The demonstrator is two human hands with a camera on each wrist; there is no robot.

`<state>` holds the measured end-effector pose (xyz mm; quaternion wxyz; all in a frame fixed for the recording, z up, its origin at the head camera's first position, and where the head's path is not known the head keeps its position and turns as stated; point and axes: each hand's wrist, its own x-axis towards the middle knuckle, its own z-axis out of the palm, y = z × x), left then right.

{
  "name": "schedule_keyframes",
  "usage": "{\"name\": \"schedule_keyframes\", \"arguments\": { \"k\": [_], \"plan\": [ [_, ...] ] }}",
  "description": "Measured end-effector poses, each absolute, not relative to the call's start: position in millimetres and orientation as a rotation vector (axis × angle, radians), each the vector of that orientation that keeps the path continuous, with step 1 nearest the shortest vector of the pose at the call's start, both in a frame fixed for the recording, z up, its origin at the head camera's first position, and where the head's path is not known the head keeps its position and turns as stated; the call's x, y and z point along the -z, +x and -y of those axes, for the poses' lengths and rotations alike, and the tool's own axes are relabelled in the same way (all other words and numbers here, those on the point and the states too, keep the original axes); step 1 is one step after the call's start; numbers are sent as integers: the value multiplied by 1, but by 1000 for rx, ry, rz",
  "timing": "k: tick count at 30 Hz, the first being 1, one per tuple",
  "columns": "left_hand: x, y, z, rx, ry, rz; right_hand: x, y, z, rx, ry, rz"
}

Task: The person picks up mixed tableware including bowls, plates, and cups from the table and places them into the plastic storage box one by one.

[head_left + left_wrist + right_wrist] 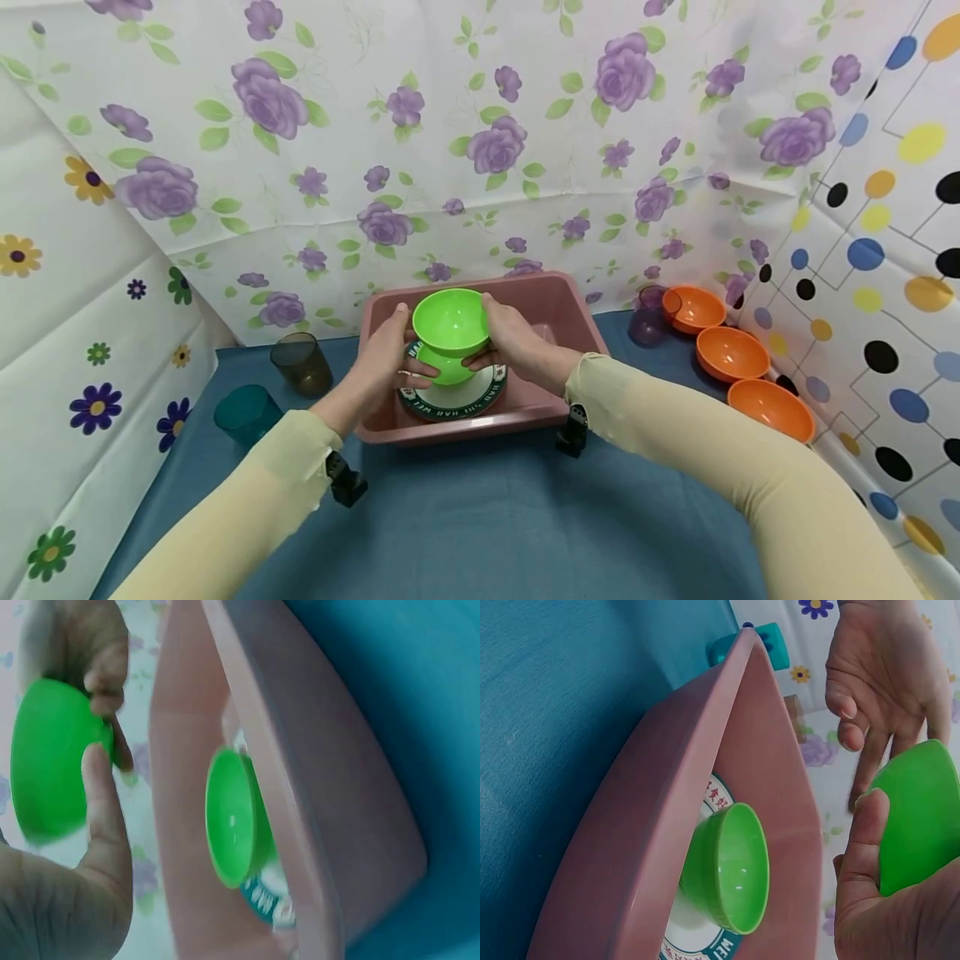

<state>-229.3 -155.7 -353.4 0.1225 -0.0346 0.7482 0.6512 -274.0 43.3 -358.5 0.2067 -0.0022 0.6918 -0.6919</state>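
Both hands cupping a bright green plastic bowl (450,321) above a dusty-pink rectangular plastic tub (570,308): left hand (390,354) curled against its left side, right hand (517,342) gripping its right. Below, inside the tub, a second green plastic bowl (232,817) sitting on a white, green-rimmed round plate (457,400). Blue tablecloth (480,517) underneath.

bowl (447,367) on plate (454,397), in tub (555,305)
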Motion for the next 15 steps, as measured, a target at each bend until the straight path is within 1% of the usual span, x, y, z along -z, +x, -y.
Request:
{"name": "schedule_keyframes", "arguments": {
  "k": [6, 15],
  "plan": [
    [354, -227, 136, -1980, -177, -1995, 360, -272, -45, 1906, -48, -1939],
    [354, -230, 126, -2110, -212, -1889, 360, -268, -45, 1907, -53, -1942]
  ]
}}
